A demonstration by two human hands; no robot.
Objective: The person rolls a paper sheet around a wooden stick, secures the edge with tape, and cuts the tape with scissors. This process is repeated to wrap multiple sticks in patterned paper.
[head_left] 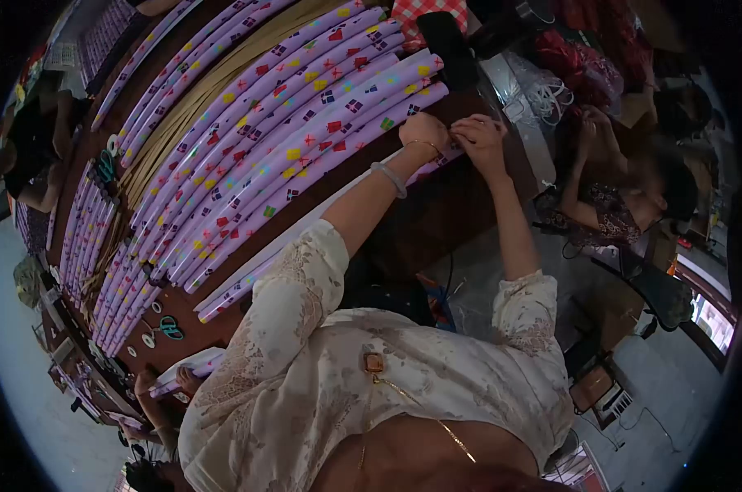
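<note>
Nearest my body lies a roll of lilac wrapping paper (241,285) with a pale band along it, partly covered by my left forearm. At its right end is my left hand (424,133), fingers curled closed on the paper, with a grey bangle and a thin bracelet at the wrist. My right hand (479,141) meets it there, fingers bent and pinched at the roll's tip. What exactly lies between the fingertips is hidden. Just beyond, several more gift-patterned rolls (305,139) lie side by side on the dark brown table (223,324).
A black phone-like object (446,49) and red checked cloth (428,18) are at the far edge. Teal scissors (171,328) and white tape rings (148,339) lie left. Brown paper strips (199,78) run between rolls. Other people work at right (617,205) and left (39,148).
</note>
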